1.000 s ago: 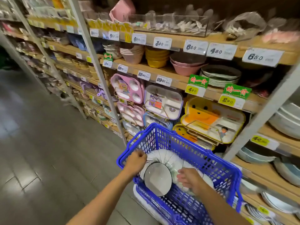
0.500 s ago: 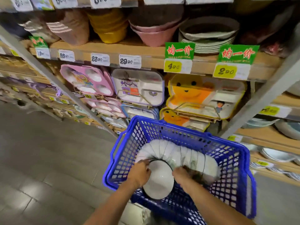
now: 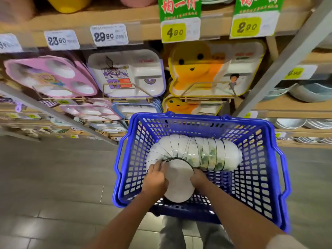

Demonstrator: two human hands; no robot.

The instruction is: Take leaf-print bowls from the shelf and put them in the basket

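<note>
**Basket nearly loaded:** A nested row of leaf-print bowls (image 3: 206, 153) lies on its side inside the blue basket (image 3: 256, 168), curving from the far right toward the near left wall. With the load inside the basket, the task appears close to done. What seems left is to settle the row and let go. Whether more such bowls wait on the shelf (image 3: 107, 18) cannot be told, since the tiers in view show divided trays (image 3: 129, 74) and blurred other dishes. Both forearms reach down into the basket. The left hand (image 3: 156, 177) curls its fingers over the left rim of the nearest bowl (image 3: 179, 184). The right hand (image 3: 198, 177) clasps the opposite rim, so the hands are apart with the bowl clamped between them.
</note>
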